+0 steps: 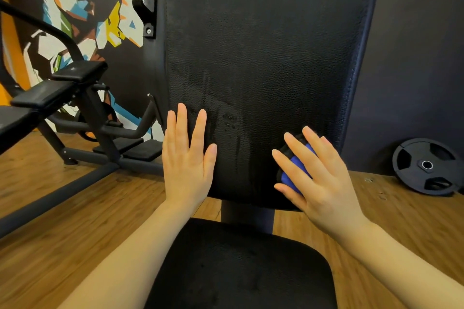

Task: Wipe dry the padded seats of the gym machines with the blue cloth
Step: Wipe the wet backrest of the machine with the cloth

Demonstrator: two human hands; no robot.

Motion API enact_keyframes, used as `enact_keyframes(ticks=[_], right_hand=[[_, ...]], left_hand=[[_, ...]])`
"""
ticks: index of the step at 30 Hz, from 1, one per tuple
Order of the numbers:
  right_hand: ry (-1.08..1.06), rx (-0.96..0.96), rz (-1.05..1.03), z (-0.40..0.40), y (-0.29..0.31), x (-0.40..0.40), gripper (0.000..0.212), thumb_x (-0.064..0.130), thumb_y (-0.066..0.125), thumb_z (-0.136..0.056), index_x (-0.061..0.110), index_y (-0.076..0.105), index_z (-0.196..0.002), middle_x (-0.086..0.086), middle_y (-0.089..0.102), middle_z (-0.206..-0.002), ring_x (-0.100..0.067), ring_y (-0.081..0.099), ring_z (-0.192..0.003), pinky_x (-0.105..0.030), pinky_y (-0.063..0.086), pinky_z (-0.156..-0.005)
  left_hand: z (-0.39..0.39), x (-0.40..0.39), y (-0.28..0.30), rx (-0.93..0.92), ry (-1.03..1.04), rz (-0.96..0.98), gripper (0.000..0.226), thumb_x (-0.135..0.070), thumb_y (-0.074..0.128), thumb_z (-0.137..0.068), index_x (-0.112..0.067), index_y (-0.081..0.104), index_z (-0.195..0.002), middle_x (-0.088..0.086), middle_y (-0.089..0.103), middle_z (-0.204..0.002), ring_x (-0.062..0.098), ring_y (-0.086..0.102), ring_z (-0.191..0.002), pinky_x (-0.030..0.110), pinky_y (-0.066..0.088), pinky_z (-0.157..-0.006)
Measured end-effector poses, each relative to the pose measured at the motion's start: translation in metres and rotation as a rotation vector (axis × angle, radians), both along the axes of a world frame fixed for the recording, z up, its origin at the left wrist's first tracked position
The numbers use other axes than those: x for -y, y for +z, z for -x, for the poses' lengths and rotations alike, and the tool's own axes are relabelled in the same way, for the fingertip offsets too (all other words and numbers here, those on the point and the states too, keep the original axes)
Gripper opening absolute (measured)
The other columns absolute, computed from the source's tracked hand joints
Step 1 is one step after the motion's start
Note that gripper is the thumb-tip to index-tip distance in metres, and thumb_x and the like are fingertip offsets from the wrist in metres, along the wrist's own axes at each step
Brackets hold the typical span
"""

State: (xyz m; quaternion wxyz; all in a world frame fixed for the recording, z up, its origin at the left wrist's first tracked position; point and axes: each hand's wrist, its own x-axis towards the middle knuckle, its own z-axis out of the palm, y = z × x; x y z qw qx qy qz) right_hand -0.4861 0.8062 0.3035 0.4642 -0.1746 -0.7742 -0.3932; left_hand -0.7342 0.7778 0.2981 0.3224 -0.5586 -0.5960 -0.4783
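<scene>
A tall black padded backrest [263, 45] fills the middle of the view, with wet streaks and droplets on its lower part. Below it sits the black padded seat [238, 268]. My left hand [187, 158] lies flat on the lower left of the backrest, fingers straight. My right hand [319, 173] presses the bunched blue cloth [295, 170] against the lower right of the backrest with spread straight fingers. Most of the cloth is hidden under that hand.
Another gym machine with black pads [57, 88] and a dark metal frame stands at the left in front of a painted wall mural. A black weight plate [426, 167] leans against the dark wall at the right. The floor [75, 221] is wood.
</scene>
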Motion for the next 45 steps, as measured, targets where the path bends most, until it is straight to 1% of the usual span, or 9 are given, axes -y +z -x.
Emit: enact_keyframes(ticks=[4, 10, 13, 17, 20, 28, 31, 34, 45], right_hand=[[0.0, 0.025, 0.01, -0.007, -0.025, -0.002, 0.042, 0.036, 0.046, -0.103, 0.013, 0.044, -0.138, -0.014, 0.039, -0.146, -0.036, 0.028, -0.142, -0.048, 0.021, -0.119], [-0.007, -0.002, 0.049, -0.007, -0.041, 0.0, 0.043, 0.033, 0.049, -0.1, 0.015, 0.043, -0.139, -0.013, 0.037, -0.147, -0.035, 0.027, -0.142, -0.046, 0.018, -0.121], [0.02, -0.034, 0.055, -0.006, -0.024, 0.002, 0.041, 0.033, 0.046, -0.102, 0.014, 0.044, -0.138, -0.014, 0.038, -0.146, -0.035, 0.026, -0.143, -0.044, 0.016, -0.121], [0.039, -0.163, 0.057, -0.004, 0.03, 0.0, 0.044, 0.029, 0.056, -0.096, 0.008, 0.052, -0.135, -0.02, 0.04, -0.147, -0.037, 0.027, -0.142, -0.045, 0.017, -0.121], [0.054, -0.218, 0.102, 0.004, 0.054, 0.002, 0.043, 0.029, 0.054, -0.097, 0.005, 0.055, -0.133, -0.02, 0.041, -0.147, -0.036, 0.026, -0.143, -0.041, 0.015, -0.121], [0.009, -0.149, 0.104, 0.01, 0.005, 0.005, 0.044, 0.029, 0.049, -0.099, 0.011, 0.045, -0.139, -0.015, 0.043, -0.146, -0.036, 0.028, -0.143, -0.048, 0.017, -0.12], [-0.027, -0.048, 0.079, 0.008, -0.023, 0.008, 0.044, 0.031, 0.047, -0.1, 0.012, 0.044, -0.139, -0.014, 0.041, -0.147, -0.037, 0.03, -0.142, -0.049, 0.02, -0.119], [-0.057, 0.024, 0.07, 0.006, -0.041, 0.009, 0.048, 0.028, 0.05, -0.095, 0.012, 0.042, -0.139, -0.013, 0.039, -0.147, -0.036, 0.03, -0.141, -0.047, 0.016, -0.121], [-0.019, 0.023, 0.071, 0.016, -0.019, 0.011, 0.043, 0.025, 0.051, -0.093, 0.009, 0.048, -0.133, -0.019, 0.047, -0.141, -0.037, 0.034, -0.138, -0.047, 0.018, -0.12]], left_hand=[[0.0, 0.0, 0.0, 0.003, -0.004, 0.007, 0.059, -0.039, 0.029, -0.098, -0.027, 0.013, -0.154, 0.009, 0.007, -0.163, 0.026, 0.0, -0.151, 0.047, 0.016, -0.117], [0.001, 0.001, 0.0, -0.006, 0.003, 0.011, 0.059, -0.039, 0.028, -0.099, -0.026, 0.012, -0.154, 0.009, 0.005, -0.164, 0.026, 0.0, -0.151, 0.046, 0.016, -0.116], [0.001, 0.002, 0.0, -0.01, 0.003, 0.011, 0.059, -0.039, 0.028, -0.099, -0.026, 0.012, -0.154, 0.009, 0.006, -0.163, 0.027, 0.001, -0.151, 0.048, 0.019, -0.116], [0.002, 0.0, 0.0, -0.015, 0.005, 0.003, 0.059, -0.039, 0.028, -0.099, -0.025, 0.013, -0.154, 0.01, 0.008, -0.163, 0.027, 0.002, -0.15, 0.049, 0.022, -0.116], [0.001, 0.0, 0.0, -0.016, 0.011, -0.008, 0.059, -0.038, 0.029, -0.098, -0.023, 0.016, -0.153, 0.012, 0.01, -0.162, 0.029, 0.004, -0.15, 0.049, 0.022, -0.115], [0.0, -0.001, 0.0, -0.018, 0.008, -0.012, 0.06, -0.036, 0.032, -0.097, -0.024, 0.015, -0.153, 0.014, 0.013, -0.162, 0.031, 0.006, -0.15, 0.05, 0.022, -0.115], [0.0, -0.001, 0.0, -0.015, 0.01, -0.01, 0.061, -0.036, 0.032, -0.096, -0.023, 0.016, -0.153, 0.013, 0.013, -0.162, 0.031, 0.006, -0.15, 0.05, 0.023, -0.114], [0.0, 0.0, 0.0, -0.011, 0.009, -0.008, 0.06, -0.036, 0.032, -0.097, -0.023, 0.017, -0.153, 0.012, 0.012, -0.162, 0.03, 0.006, -0.15, 0.048, 0.021, -0.115], [0.001, 0.02, 0.005, -0.012, 0.011, 0.104, 0.059, -0.041, 0.03, -0.097, -0.03, 0.014, -0.153, 0.005, 0.007, -0.163, 0.021, 0.0, -0.15, 0.038, 0.011, -0.114]])
